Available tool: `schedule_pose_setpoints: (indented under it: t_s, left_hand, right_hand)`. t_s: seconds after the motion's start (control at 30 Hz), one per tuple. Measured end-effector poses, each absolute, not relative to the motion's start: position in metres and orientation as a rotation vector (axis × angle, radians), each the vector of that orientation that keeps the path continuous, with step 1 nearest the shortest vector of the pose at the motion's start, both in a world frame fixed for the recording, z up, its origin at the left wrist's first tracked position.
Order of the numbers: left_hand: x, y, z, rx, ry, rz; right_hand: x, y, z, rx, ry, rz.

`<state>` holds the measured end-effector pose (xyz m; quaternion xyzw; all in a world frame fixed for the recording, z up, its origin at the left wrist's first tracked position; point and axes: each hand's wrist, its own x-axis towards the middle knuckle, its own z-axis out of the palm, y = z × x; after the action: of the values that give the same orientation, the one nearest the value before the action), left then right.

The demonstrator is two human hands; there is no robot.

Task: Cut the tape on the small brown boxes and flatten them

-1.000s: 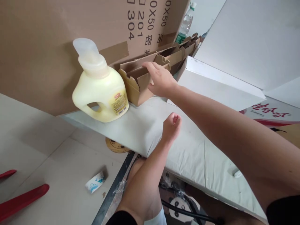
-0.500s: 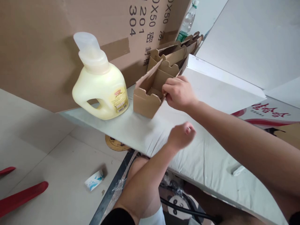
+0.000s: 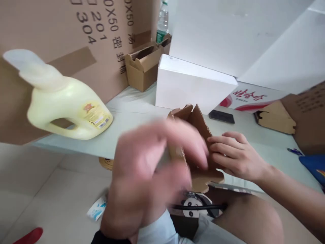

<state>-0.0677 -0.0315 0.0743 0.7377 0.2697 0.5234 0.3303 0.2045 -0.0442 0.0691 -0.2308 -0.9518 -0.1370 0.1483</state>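
A small open-topped brown cardboard box [image 3: 200,178] is tilted toward me over the table's front edge, its flaps standing up. My right hand [image 3: 235,152] grips the right wall of this box, fingertips bent over the cardboard. Close to the camera, my left hand [image 3: 152,169] is blurred by motion and covers the left part of the box. Its fingers are curved, and a gap shows between them and the thumb. Whether it touches the cardboard is hard to see.
On the left stands a pale yellow detergent jug [image 3: 73,108] before a large carton [image 3: 50,30]. Behind are more brown boxes [image 3: 143,74], a water bottle [image 3: 162,23] and a white box [image 3: 190,86]. A black phone [image 3: 221,116] lies on the table [image 3: 132,105].
The cardboard box has come away from the row of boxes, toward me, in my right hand. My left hand has risen close to the camera and its fingers have parted. The view has swung right.
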Motion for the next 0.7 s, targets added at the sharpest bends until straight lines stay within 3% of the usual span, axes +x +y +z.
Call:
schedule_pose_setpoints:
  t_s: [0.07,0.17,0.33,0.53,0.7]
  left_hand:
    - [-0.053,-0.008,0.07,1.827,0.865,1.474]
    - [-0.019,0.023,0.048,1.746,1.08,1.193]
    - [0.021,0.039,0.015,1.688,0.913,0.94]
    - [0.016,0.042,0.012,1.565,0.91,1.014]
    - [0.015,0.042,0.009,1.666,0.915,0.95]
  right_hand:
    - [0.221,-0.066,0.068,-0.754,-2.725,-0.41]
    - [0.235,-0.085,0.062,-0.86,-2.688,-0.415]
    - [0.237,-0.092,0.052,-0.964,-2.645,-0.32]
    - [0.24,-0.103,0.05,-1.074,-2.581,0.172]
    - [0.237,-0.111,0.04,-1.218,-2.5,0.052]
